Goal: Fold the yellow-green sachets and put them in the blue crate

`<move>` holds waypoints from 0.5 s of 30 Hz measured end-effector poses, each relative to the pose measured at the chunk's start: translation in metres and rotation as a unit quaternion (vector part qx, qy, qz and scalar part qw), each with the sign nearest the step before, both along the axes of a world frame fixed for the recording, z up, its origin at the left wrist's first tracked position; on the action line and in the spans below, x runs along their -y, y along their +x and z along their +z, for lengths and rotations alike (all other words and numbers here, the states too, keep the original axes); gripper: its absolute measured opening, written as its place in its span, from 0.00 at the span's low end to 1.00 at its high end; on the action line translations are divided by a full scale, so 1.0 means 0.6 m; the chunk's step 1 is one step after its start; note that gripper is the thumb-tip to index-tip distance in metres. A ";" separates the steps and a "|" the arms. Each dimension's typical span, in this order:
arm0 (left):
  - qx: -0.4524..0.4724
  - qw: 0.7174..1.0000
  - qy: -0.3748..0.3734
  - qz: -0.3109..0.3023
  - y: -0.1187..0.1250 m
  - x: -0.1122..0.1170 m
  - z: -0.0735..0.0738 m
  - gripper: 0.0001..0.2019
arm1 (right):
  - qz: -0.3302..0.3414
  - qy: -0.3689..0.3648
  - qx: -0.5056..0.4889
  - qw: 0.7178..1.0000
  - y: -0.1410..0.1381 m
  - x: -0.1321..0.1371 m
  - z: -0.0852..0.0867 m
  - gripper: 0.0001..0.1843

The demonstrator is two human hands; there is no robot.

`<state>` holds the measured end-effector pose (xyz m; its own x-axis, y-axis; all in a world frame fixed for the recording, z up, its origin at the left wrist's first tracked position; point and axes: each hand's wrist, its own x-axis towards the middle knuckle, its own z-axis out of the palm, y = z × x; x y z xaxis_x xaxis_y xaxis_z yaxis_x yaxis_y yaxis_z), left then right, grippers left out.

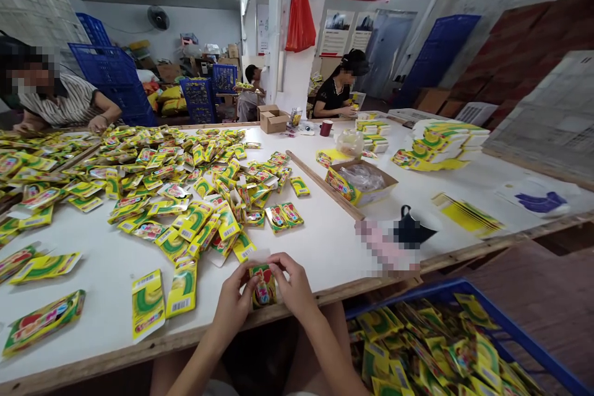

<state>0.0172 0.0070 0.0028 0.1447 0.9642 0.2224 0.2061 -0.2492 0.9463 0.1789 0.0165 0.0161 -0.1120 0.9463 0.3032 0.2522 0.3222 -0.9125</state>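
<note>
My left hand [234,303] and my right hand [293,286] meet at the near edge of the white table [325,241]. Both pinch one small yellow-green sachet [262,288] between fingers and thumbs, held upright just above the table edge. Directly beyond my hands lies a big loose heap of the same sachets [185,192], spread over the table's left half. Two more sachets [162,300] lie flat to the left of my left hand.
A blue crate [524,337] full of sachets stands at lower right below the table. An open cardboard box [362,182], a wooden strip [322,184], a black item [411,229] and card stacks [445,142] lie to the right. Other people sit at the far side.
</note>
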 end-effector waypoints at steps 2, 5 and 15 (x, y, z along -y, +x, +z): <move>-0.006 1.000 0.022 0.017 0.003 -0.003 -0.005 0.12 | -0.017 0.001 -0.032 0.999 -0.004 -0.008 -0.001 0.08; 0.016 0.998 0.038 0.047 0.006 -0.003 -0.012 0.14 | -0.042 -0.009 -0.090 0.995 -0.010 -0.010 -0.008 0.09; 0.005 0.997 0.043 0.060 0.009 0.002 0.019 0.08 | 0.000 0.042 -0.038 0.998 -0.007 0.008 0.011 0.07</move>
